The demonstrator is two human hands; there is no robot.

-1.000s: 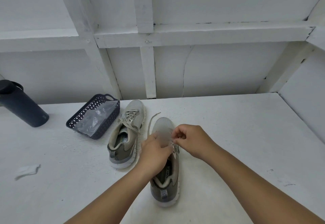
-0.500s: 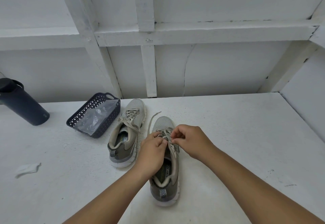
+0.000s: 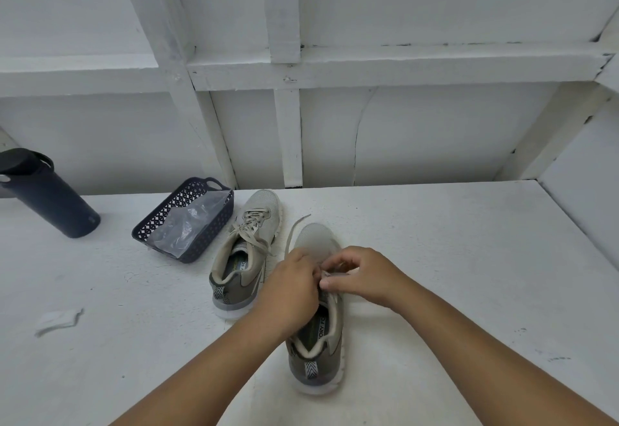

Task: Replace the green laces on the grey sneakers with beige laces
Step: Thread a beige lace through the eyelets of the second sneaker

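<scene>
Both hands are on the sneaker (image 3: 316, 335) at lower center, left hand (image 3: 290, 286) and right hand (image 3: 360, 275) pinching the beige lace (image 3: 293, 229), so I'd pull each crossing snug and flat.

A rough white-painted tabletop (image 3: 452, 258) spreads out beneath and beyond the fingers. Past the fingertips rises a white-painted panelled wall (image 3: 418, 137), braced by white wooden beams (image 3: 385, 64), upright and slanted. The light is soft and even.
</scene>
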